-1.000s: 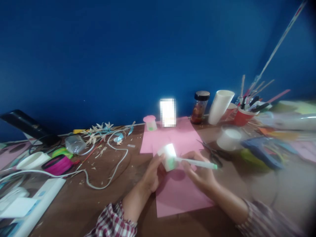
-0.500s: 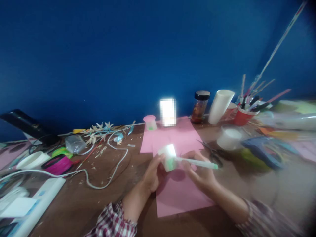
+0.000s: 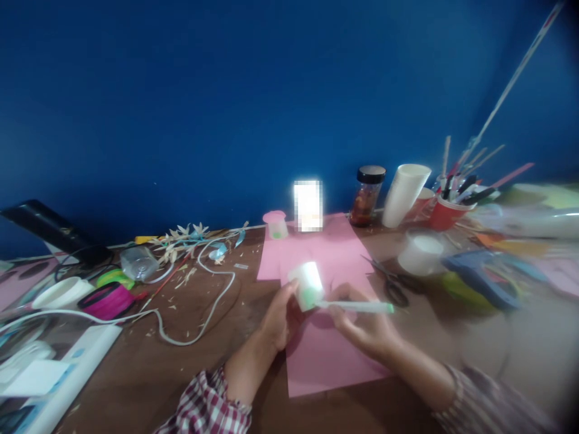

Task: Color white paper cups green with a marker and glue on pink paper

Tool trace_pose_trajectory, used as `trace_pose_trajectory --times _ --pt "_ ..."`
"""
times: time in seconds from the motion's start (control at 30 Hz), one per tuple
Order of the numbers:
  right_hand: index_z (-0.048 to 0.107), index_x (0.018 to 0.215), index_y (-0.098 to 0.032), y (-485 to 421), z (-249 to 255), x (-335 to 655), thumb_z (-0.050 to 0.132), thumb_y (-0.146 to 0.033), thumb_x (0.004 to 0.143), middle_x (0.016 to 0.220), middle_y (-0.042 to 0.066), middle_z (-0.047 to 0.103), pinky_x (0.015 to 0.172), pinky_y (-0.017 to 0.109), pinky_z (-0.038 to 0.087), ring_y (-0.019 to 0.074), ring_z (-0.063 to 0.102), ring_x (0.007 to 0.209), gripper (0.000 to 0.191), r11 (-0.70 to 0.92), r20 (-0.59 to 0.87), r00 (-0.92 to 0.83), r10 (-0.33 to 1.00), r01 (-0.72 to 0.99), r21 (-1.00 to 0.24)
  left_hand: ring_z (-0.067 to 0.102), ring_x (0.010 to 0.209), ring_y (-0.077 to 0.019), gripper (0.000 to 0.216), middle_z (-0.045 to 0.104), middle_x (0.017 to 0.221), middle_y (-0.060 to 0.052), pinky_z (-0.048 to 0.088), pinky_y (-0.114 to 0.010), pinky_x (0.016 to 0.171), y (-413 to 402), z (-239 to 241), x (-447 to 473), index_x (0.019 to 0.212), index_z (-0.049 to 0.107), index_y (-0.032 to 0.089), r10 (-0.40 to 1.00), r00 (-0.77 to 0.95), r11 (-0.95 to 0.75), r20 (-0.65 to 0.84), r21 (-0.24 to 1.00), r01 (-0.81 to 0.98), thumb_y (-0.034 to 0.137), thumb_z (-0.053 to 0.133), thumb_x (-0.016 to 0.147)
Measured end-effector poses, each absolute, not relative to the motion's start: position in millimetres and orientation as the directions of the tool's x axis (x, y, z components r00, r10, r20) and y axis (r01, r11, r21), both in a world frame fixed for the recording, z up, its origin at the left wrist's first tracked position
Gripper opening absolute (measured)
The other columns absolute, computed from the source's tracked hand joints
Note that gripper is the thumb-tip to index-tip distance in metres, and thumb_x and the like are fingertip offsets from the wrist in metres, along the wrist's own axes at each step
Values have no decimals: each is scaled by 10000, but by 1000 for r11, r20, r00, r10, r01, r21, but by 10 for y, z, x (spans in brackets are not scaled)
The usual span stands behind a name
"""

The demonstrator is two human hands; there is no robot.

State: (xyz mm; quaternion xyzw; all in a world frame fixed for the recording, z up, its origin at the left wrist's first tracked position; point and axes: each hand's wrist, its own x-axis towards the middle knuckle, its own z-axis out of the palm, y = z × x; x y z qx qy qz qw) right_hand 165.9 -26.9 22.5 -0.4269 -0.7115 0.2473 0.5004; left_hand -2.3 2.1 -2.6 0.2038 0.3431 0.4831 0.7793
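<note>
My left hand (image 3: 281, 318) is closed around a small white paper cup (image 3: 308, 278), which is tilted and has a green patch near its lower end. Between the fingers of my right hand (image 3: 366, 322) lies a white marker with a green end (image 3: 362, 307). The marker's tip touches or almost touches the green patch; blur hides which. Both hands are above a pink paper sheet (image 3: 330, 361) on the brown table. Farther back stands a small cup with a pink top (image 3: 275, 224), also bearing a green patch.
Scissors (image 3: 393, 286) lie right of the paper. Behind are a dark-lidded jar (image 3: 367, 196), a tall white cup (image 3: 406, 196) and a red cup of pens (image 3: 447, 214). Leftward are a white cable (image 3: 203, 319), a power strip (image 3: 85, 355) and tape rolls (image 3: 106, 300). A blue wall (image 3: 226, 108) closes off the back.
The marker's tip has moved down the cup's side and slightly left, and the marker lies more level. My right hand has shifted slightly; my left hand stays on the cup.
</note>
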Motion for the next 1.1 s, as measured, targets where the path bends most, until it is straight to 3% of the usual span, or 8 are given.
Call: trace_pose_trajectory --times 0.2,0.37,0.53,0.67,1.1 --pt "599 798 -204 -251 193 1667 560 -226 827 704 23 664 541 228 487 145 612 623 53 476 488 -54 871 342 -810 655 905 -251 343 706 951 -138 502 -401 900 18 -49 -26 1066 638 63 891 330 453 -310 645 -616 335 581 866" --pt "594 752 -199 -259 212 1664 567 -219 822 669 12 646 512 218 471 127 583 562 78 494 485 -120 866 348 -796 652 866 -229 352 702 935 -121 515 -389 872 22 -51 -34 1091 634 78 895 310 446 -321 654 -611 347 566 876" --pt "610 819 -193 -261 221 1663 555 -213 830 705 18 661 523 219 478 139 613 609 60 478 485 -67 872 334 -812 650 955 -272 379 698 1020 -165 482 -423 940 24 -26 -26 1108 627 59 884 367 462 -289 655 -598 353 554 880" --pt "597 766 -196 -259 224 1661 567 -216 824 678 12 646 534 223 480 134 598 588 69 494 480 -126 868 317 -810 654 875 -239 368 703 932 -125 505 -398 890 32 -19 -31 1095 640 78 892 353 449 -284 656 -607 365 525 895" --pt "626 826 -195 -249 209 1673 563 -235 830 726 29 679 550 233 498 146 622 630 74 473 474 -88 876 345 -811 638 993 -270 374 694 1036 -158 468 -429 966 28 -17 -27 1115 625 67 873 409 477 -265 638 -604 356 517 903"
